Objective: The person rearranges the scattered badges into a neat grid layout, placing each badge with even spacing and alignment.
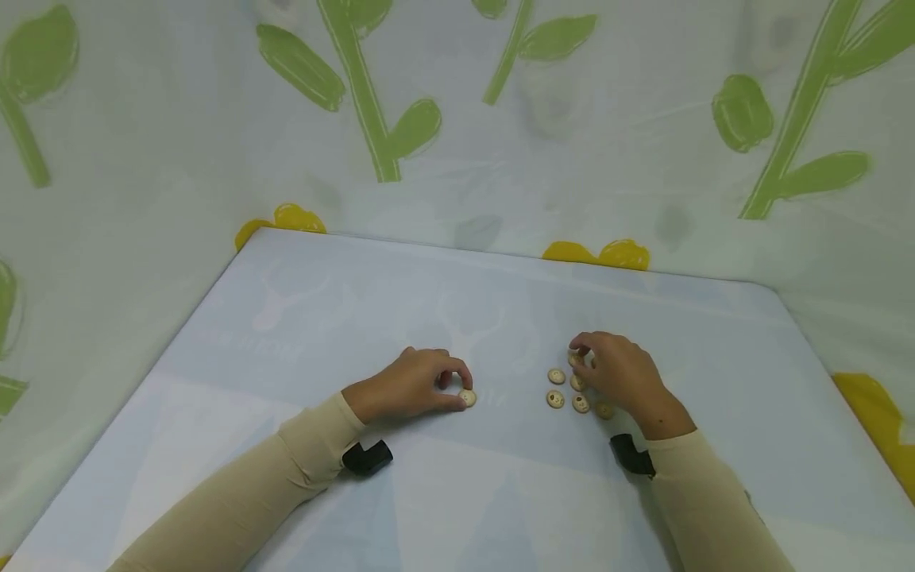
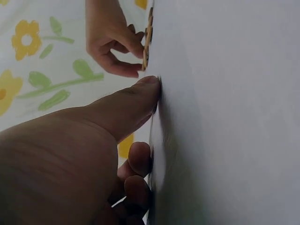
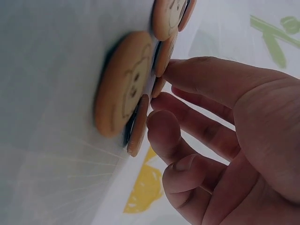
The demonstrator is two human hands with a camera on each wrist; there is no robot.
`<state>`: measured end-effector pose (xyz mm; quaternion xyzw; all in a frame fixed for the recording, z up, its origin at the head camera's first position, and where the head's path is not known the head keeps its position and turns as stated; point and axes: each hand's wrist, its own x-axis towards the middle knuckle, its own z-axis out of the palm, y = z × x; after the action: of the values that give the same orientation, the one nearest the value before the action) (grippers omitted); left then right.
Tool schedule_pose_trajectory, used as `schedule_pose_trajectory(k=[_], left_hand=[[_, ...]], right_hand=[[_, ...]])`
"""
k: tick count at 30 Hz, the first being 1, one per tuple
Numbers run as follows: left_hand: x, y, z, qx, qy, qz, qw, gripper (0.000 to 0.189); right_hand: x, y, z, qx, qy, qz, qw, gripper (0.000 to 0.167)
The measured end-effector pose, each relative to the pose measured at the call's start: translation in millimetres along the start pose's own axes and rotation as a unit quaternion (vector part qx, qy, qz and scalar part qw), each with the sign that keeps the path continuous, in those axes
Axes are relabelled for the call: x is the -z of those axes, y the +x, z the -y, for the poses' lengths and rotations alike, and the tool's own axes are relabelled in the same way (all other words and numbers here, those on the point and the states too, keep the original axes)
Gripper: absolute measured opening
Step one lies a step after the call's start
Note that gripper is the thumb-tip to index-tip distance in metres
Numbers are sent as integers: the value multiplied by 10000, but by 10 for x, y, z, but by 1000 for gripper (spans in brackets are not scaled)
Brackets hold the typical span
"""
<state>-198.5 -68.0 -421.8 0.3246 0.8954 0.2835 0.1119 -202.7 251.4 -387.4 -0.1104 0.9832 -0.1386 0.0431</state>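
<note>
In the head view my left hand (image 1: 416, 385) lies low over the table and pinches a small round wooden disc (image 1: 468, 398) between thumb and index finger. That disc cannot be made out in the left wrist view, where my left thumb (image 2: 126, 105) meets the tabletop. My right hand (image 1: 620, 372) holds another disc (image 1: 575, 359) by its edges, at the far end of a group. Around it lie several more pale wooden discs, one with a printed animal face (image 3: 124, 84) in the right wrist view. Part of the group is hidden under the right hand.
The discs lie on a pale blue-white table (image 1: 300, 278) with faint printed patterns. Behind it hangs a white backdrop (image 1: 486, 183) with green leaves and yellow flowers. A black wrist strap piece (image 1: 368, 458) shows under the left sleeve, another (image 1: 632, 455) at the right sleeve.
</note>
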Motion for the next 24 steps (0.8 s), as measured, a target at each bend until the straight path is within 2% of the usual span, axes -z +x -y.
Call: schedule_pose_trajectory(k=[3,8,14,19,24], left_hand=[[-2,0,-27,119,-123,-46,9998,10],[27,100,-119,0,-305,-170,9994,14],[24,347,-290,-110,-201,-317,9992,18],[15,585,-430,63,-80,-390,9992,21],[25,768,-532,165,-29,-286,9995,21]], right_hand=[[10,-1,11,6,-42,31,10000,28],[48,-20,30,16,-94,-104,9999,31],[74,-38,39,50,-53,-162,9998,30],[82,-50,21,-38,-46,-155,9999,30],[104,-55,8,-93,-19,-113,9999,31]])
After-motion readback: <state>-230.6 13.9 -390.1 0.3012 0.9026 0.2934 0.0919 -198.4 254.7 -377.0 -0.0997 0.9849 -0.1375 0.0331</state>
